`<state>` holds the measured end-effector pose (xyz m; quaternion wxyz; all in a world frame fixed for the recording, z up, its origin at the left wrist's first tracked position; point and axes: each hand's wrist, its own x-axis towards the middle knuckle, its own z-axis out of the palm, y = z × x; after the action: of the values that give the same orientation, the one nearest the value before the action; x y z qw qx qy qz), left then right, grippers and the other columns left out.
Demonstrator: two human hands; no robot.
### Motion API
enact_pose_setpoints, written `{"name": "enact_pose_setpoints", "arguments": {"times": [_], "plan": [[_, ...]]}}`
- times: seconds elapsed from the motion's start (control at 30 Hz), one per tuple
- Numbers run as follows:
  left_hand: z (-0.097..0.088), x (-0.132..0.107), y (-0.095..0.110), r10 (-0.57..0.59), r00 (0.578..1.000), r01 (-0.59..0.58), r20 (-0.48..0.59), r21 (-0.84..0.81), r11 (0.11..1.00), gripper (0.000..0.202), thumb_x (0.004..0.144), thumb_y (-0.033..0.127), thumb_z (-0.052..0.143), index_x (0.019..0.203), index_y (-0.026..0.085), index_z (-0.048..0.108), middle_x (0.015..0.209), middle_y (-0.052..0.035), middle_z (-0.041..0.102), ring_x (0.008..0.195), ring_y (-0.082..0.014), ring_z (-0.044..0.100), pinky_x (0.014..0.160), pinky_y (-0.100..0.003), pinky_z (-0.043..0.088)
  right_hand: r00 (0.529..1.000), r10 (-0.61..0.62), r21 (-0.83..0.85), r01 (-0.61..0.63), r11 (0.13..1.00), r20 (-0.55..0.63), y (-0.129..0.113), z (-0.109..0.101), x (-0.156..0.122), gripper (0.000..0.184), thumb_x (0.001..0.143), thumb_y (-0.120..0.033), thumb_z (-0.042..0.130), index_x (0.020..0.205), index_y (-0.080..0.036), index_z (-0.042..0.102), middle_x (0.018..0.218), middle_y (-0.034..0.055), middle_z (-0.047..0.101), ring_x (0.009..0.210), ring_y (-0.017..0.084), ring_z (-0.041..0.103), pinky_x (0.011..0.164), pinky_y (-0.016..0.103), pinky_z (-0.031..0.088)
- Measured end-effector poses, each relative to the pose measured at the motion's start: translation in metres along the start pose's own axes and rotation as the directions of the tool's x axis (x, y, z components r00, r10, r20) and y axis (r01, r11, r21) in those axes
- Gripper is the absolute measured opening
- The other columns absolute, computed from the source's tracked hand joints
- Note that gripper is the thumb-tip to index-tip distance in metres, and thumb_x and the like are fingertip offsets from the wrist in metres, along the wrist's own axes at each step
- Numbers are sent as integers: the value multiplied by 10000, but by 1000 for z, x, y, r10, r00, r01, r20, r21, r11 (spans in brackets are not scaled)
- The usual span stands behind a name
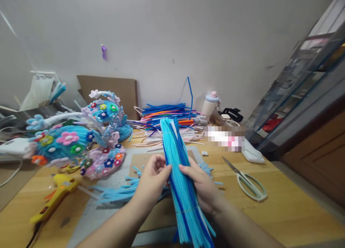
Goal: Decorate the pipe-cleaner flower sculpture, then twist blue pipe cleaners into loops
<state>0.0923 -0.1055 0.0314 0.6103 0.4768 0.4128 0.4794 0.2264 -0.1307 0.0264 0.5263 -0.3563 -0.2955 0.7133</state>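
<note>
Between my two hands is a thick bundle of pipe cleaners (181, 176), mostly light blue with darker blue and a few white strands. Thin bands circle it near its far and near ends. My left hand (155, 176) grips its left side, thumb on top. On the right side, my right hand (201, 183) is wrapped round it with the thumb across the front. Behind and below the bundle, loose light blue pipe cleaners (118, 192) lie on the cardboard and grey mat (87, 219).
At left stand fuzzy flower-covered pieces (61, 144) and a yellow glue gun (55, 197). Blue, orange and pink pipe cleaners (164, 111) are piled by the wall. Scissors (246, 179) lie at right, with a bottle (210, 104) behind. A cardboard sheet (110, 92) leans on the wall.
</note>
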Motion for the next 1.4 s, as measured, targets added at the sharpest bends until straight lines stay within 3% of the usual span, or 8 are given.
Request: {"name": "enact_pose_setpoints", "arguments": {"times": [0.37, 0.53, 0.67, 0.9, 1.0, 1.07, 1.23, 1.4], "plan": [[-20, -8, -18, -167, 982, 184, 93, -224, 957, 320, 653, 330, 708, 826, 187, 481, 524, 96, 426, 405, -41, 329, 421, -167, 252, 949, 306, 262, -277, 925, -77, 14, -8, -1, 208, 785, -243, 554, 853, -78, 660, 711, 86, 706, 581, 153, 642, 591, 252, 529], [-8, -10, -27, 108, 993, -97, -54, 170, 981, 75, 748, 228, 600, 756, 183, 540, 671, 26, 540, 602, -112, 493, 554, -220, 362, 945, 299, 259, -259, 930, -130, 18, -2, -4, 211, 792, -277, 552, 803, -86, 641, 644, 78, 689, 549, 162, 633, 569, 264, 533], [-6, -18, -19, 317, 941, -332, 115, 481, 811, 178, 814, 128, 469, 760, 199, 623, 801, -10, 538, 792, -153, 516, 719, -265, 388, 970, 58, 80, -40, 996, -238, 18, -6, -8, 198, 712, -235, 671, 873, -142, 604, 701, 33, 693, 599, 157, 634, 569, 253, 525], [-17, 1, 14, 471, 878, -408, -80, 390, 826, 112, 841, 253, 517, 942, 206, 527, 801, 7, 512, 712, -135, 494, 650, -250, 396, 983, 173, -167, -160, 973, 65, -16, -18, -11, 375, 714, -313, 642, 1033, -131, 564, 766, 76, 681, 612, 184, 623, 539, 287, 496], [-23, 10, 30, 594, 804, -487, 1, 573, 659, 123, 811, 258, 582, 918, 206, 554, 796, 18, 469, 683, -122, 463, 653, -249, 385, 963, 182, -291, -120, 949, 198, -24, -21, -13, 544, 674, -276, 701, 1172, -184, 505, 902, 54, 672, 714, 168, 620, 592, 258, 487], [-25, 10, 34, 570, 819, -458, 69, 677, 576, 107, 788, 249, 614, 869, 201, 564, 789, 20, 454, 675, -122, 451, 647, -252, 376, 949, 192, -337, -100, 936, 251, -23, -22, -16, 643, 648, -261, 735, 1229, -214, 464, 994, 48, 651, 811, 172, 610, 664, 263, 487], [-21, -3, 19, 389, 897, -417, 209, 693, 589, 148, 839, 250, 540, 712, 184, 504, 796, -1, 476, 744, -148, 464, 658, -266, 375, 900, 290, -250, -214, 944, 325, -6, -19, -19, 672, 644, -305, 738, 1241, -220, 440, 965, 52, 646, 811, 177, 618, 717, 301, 483], [-22, -26, 21, 447, 851, -502, 275, 674, 542, 162, 841, 256, 532, 697, 181, 534, 864, -36, 508, 872, -194, 467, 782, -336, 357, 889, 388, -295, -314, 903, 242, 9, -2, -6, 382, 648, -298, 653, 984, -135, 571, 591, 7, 594, 493, 144, 553, 510, 280, 464]]}}
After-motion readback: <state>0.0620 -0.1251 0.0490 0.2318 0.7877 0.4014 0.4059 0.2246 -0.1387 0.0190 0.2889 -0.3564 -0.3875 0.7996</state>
